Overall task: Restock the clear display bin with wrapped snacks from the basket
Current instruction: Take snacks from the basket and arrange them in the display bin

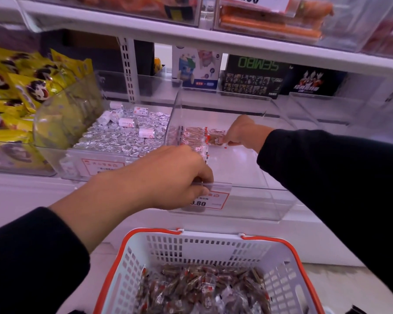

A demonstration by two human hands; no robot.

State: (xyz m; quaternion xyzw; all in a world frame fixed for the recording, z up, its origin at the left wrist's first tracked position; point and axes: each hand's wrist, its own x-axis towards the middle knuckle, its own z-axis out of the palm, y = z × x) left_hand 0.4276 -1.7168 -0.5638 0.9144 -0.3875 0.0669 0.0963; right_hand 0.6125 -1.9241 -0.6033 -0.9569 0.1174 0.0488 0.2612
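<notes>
The clear display bin (259,201) stands on the middle shelf with a price label on its front. Several wrapped snacks (194,137) lie stacked along its left wall. My left hand (168,177) grips the bin's front rim at the label, fingers curled over the edge. My right hand (241,132) reaches deep into the bin and pinches a brown wrapped snack (217,139) beside the stack. Below, the white basket (213,245) with orange rim holds many more wrapped snacks (204,291).
A neighbouring clear bin (77,165) on the left holds silver foil sweets (123,137). Yellow panda packets (16,87) fill the far left. Boxed toys (252,74) stand behind the bins. An upper shelf (191,35) with more bins overhangs.
</notes>
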